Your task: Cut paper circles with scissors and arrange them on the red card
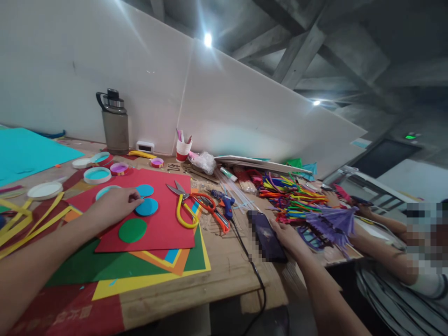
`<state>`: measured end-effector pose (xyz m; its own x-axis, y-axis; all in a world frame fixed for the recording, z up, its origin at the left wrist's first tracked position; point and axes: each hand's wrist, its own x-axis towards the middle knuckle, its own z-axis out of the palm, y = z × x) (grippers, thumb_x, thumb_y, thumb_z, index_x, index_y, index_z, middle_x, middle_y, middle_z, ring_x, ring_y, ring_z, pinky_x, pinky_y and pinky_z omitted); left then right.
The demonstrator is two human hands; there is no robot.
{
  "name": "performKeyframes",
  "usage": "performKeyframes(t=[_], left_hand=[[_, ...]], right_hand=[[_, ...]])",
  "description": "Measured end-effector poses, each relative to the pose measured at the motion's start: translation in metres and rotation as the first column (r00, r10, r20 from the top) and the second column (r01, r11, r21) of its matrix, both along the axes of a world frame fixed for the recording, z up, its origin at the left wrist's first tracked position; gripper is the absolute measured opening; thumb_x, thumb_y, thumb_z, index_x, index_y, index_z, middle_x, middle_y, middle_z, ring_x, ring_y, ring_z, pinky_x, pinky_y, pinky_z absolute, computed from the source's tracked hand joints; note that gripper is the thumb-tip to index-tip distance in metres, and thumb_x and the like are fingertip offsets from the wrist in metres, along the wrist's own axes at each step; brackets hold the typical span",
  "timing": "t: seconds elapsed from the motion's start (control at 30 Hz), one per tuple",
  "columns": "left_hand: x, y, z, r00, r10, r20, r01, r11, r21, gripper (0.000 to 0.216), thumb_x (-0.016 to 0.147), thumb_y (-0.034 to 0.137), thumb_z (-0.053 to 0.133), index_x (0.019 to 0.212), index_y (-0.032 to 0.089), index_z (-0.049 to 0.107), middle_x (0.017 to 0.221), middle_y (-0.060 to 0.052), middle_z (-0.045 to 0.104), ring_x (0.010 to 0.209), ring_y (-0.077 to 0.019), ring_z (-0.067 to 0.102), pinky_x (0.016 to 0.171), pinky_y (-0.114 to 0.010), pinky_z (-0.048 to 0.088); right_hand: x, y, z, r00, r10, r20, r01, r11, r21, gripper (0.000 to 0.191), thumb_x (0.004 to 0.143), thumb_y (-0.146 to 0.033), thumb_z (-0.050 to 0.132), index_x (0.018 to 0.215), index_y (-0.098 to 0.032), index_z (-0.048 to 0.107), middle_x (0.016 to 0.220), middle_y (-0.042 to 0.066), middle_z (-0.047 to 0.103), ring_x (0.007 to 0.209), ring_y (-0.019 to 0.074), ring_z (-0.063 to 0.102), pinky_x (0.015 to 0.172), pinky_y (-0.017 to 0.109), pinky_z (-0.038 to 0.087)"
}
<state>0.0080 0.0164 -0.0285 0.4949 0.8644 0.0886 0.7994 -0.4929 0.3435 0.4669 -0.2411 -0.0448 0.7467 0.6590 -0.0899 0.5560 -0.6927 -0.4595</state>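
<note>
L hand [117,204] half-curled at blue circles [147,207], can't tell if pinching; R hand [289,239] gripping phone [269,235].

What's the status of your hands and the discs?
Left hand at blue discs, over red sheet. Right hand on phone's edge. Open scissors right of discs.

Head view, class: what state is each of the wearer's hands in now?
Left hand: half-curled at a blue disc; whether gripping, unclear.
Right hand: touching the phone; grip unclear.
</note>
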Motion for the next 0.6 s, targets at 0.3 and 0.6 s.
performKeyframes(t=[0.3, 0.6], left_hand=[[0.0019, -0.0049, 0.0069, 0.999, 0.0, -0.041, -0.002, 0.999, -0.034, 0.04, 0.084, 0.049, 0.046, 0.091, 0.017, 0.069, 0.09, -0.012, 0.074, 0.085, -0.0293, 0.065, 0.067, -0.033, 0.038], [0.0027, -0.007, 0.0102, 0.998, 0.001, -0.069, -0.003, 1.0, -0.031, 0.041, 0.086, 0.05, 0.045, 0.093, 0.017, 0.069, 0.093, -0.01, 0.074, 0.086, -0.0271, 0.063, 0.068, -0.031, 0.037]], right_hand=[[-0.0061, -0.0047, 0.0025, 0.998, -0.038, -0.053, 0.04, 0.998, 0.037, 0.053, 0.089, -0.052, 0.039, 0.074, -0.012, 0.071, 0.084, 0.016, 0.074, 0.085, 0.0273, 0.069, 0.072, 0.029, 0.048], [-0.0054, -0.0076, -0.0007, 0.999, -0.053, -0.003, 0.053, 0.999, 0.003, 0.054, 0.089, -0.052, 0.037, 0.082, -0.012, 0.074, 0.088, 0.017, 0.074, 0.091, 0.0285, 0.069, 0.074, 0.031, 0.048]])
